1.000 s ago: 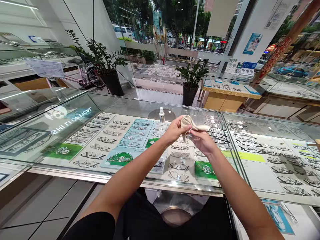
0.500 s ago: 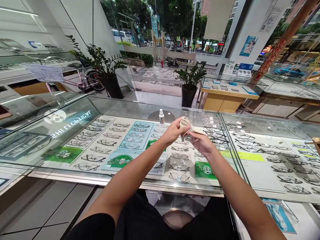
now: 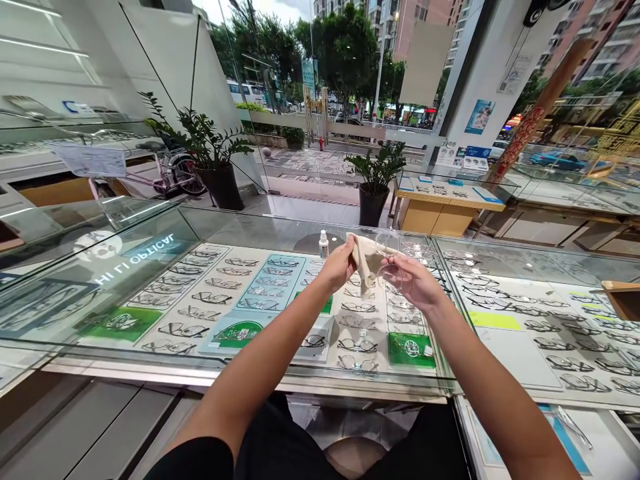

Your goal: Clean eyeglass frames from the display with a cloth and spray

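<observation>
Over the glass counter, my left hand [image 3: 341, 265] is closed on a beige cloth [image 3: 367, 261], which hangs down in loose folds. My right hand [image 3: 414, 279] pinches a pair of thin-framed eyeglasses [image 3: 389, 241] near the middle, one round lens above the fingers and the other below. The cloth's right end lies close to the glasses; whether it touches them I cannot tell. Just beyond my left hand a small white bottle [image 3: 323, 245] stands upright on the counter top.
Inside the glass display case [image 3: 245, 380], rows of eyeglasses [image 3: 213, 298] lie on trays beneath my arms. Green cards [image 3: 411, 349] sit among them. Past the counter are two potted plants [image 3: 373, 175], a bicycle [image 3: 173, 167] and a wooden display table [image 3: 440, 207].
My hands have moved apart. The cloth, bunched around the glasses before, now hangs from my left hand, and the glasses show bare in my right. The view has tilted up slightly.
</observation>
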